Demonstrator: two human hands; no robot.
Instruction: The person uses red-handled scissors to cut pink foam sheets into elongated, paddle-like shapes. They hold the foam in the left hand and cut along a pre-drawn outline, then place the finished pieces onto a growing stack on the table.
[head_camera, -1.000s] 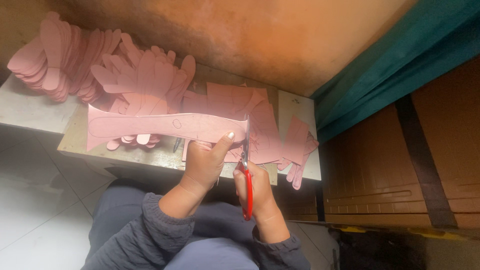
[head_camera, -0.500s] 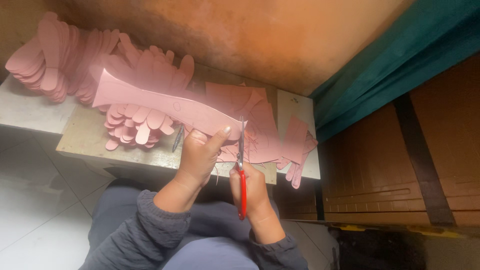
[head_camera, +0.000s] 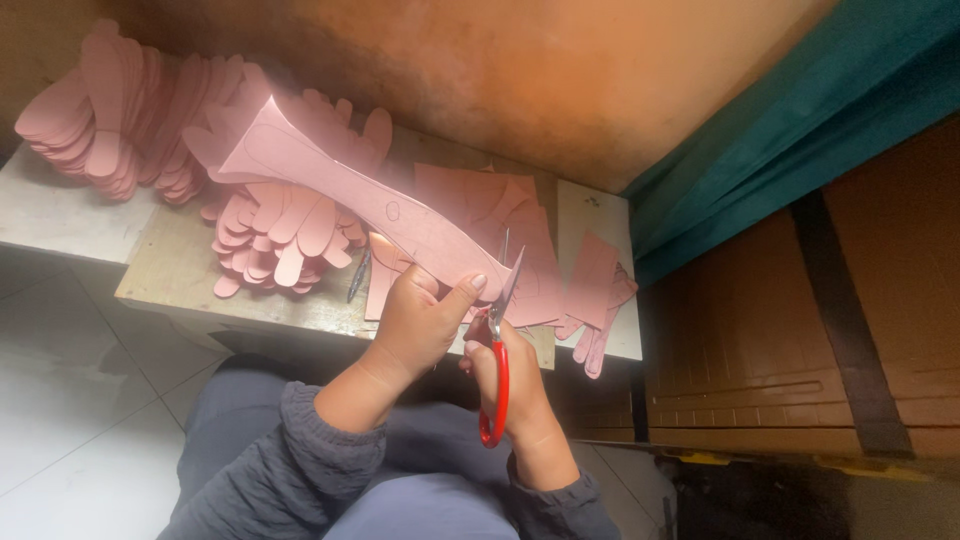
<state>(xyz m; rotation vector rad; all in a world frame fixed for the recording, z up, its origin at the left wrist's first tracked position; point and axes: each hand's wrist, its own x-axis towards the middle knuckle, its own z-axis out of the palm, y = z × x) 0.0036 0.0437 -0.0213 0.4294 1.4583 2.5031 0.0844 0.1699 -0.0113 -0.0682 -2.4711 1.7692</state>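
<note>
My left hand (head_camera: 420, 325) grips the near end of a long pink paper piece (head_camera: 340, 190) with a drawn outline, held slanting up to the left above the bench. In my right hand (head_camera: 505, 385) are red-handled scissors (head_camera: 497, 350), their blades open at the paper's near edge beside my left thumb.
A low bench (head_camera: 180, 290) carries stacks of cut pink shapes (head_camera: 110, 110), a pile of finger-like pink cutouts (head_camera: 280, 235) and flat pink sheets (head_camera: 520, 235). A dark pen (head_camera: 358, 275) lies on the bench. Orange wall behind, teal cloth (head_camera: 800, 130) and a brown wooden crate (head_camera: 830, 340) to the right.
The long pink piece has swung from level to slanting, its far end rising up and left. The scissors have shifted along the paper's near edge.
</note>
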